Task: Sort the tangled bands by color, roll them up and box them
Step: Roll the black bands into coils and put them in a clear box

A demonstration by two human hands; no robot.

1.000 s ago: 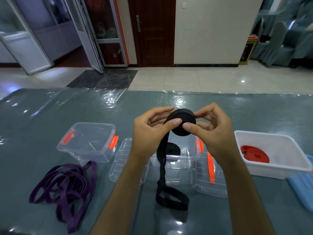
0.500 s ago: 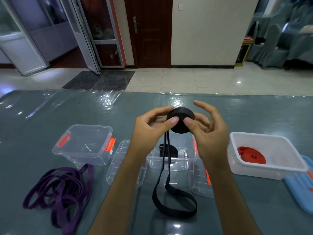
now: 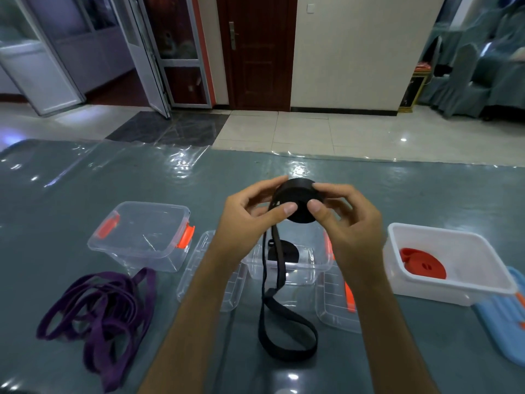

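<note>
Black roll [image 3: 298,201] sits pinched in my left hand [image 3: 250,214] and right hand [image 3: 346,220]; its loose tail [image 3: 284,331] hangs straight below both grips.

counter [image 3: 85,180]: grey-green top under a clear glossy plastic sheet, catching bright light spots. floor [image 3: 355,135]: pale polished tiles with a dark marbled patch [image 3: 167,129] near the doors. wall [image 3: 363,49]: cream, with a dark skirting strip and a white switch plate [image 3: 311,8]. door [image 3: 255,52]: dark brown wood, metal handle. glazed doors [image 3: 159,52]: pale frames, left side, one standing open. chairs [image 3: 477,66]: draped in grey-green covers, far right.
</note>
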